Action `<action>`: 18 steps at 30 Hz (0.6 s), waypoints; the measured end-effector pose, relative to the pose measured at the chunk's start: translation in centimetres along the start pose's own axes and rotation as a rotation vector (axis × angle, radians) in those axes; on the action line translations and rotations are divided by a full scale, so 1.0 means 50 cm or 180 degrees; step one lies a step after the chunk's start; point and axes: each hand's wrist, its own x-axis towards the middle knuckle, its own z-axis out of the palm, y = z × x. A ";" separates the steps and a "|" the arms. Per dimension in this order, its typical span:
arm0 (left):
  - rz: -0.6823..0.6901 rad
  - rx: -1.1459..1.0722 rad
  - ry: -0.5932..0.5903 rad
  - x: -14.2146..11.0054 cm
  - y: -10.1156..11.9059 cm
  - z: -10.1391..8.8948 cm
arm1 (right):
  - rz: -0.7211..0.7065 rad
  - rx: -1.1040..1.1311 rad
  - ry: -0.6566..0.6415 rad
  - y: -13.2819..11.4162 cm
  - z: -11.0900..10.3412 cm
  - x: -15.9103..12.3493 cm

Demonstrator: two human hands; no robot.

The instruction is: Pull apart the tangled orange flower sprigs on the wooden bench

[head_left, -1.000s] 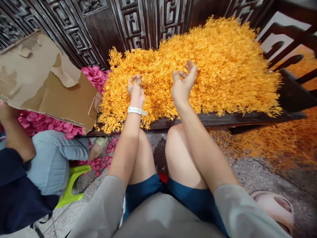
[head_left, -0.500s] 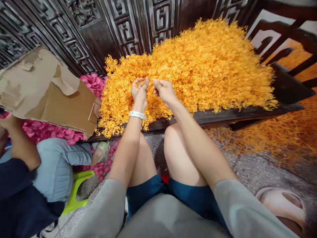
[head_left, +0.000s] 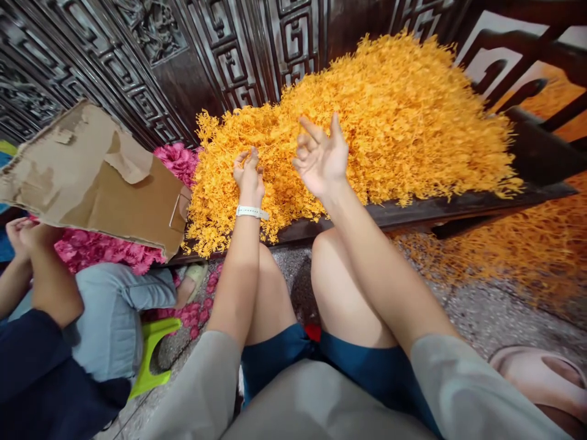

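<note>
Two hands [head_left: 250, 183] [head_left: 323, 162], gap between, over orange pile [head_left: 403, 116] inside bench edge [head_left: 403, 214].

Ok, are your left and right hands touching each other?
No, the left hand and the right hand are apart, with part of the yellow-orange pile visible in the gap between them.

No legible text, label, brand, number or sign.
</note>
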 end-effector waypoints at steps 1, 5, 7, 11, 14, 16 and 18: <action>0.0042 -0.0107 0.0072 -0.002 0.002 0.002 | 0.0023 0.0022 0.0480 0.006 -0.014 0.013; 0.0030 -0.0185 0.0027 -0.004 0.005 0.002 | 0.0305 0.0054 0.1185 0.032 -0.047 0.044; 0.0036 -0.0203 0.0019 -0.003 0.004 0.000 | 0.0467 0.0035 0.1055 0.041 -0.042 0.044; 0.0049 -0.0319 -0.0015 -0.002 0.002 -0.003 | 0.0494 -0.0152 0.0758 0.049 -0.014 0.033; 0.0042 -0.0280 -0.0052 -0.004 0.001 -0.001 | 0.0275 -0.0387 0.0602 0.052 -0.005 0.031; 0.0064 -0.0267 -0.0014 -0.005 0.001 -0.001 | 0.0117 -0.0569 0.0543 0.051 -0.005 0.032; -0.0001 -0.0185 -0.0022 -0.005 0.003 -0.002 | 0.0055 -0.0762 0.0275 0.046 0.004 0.025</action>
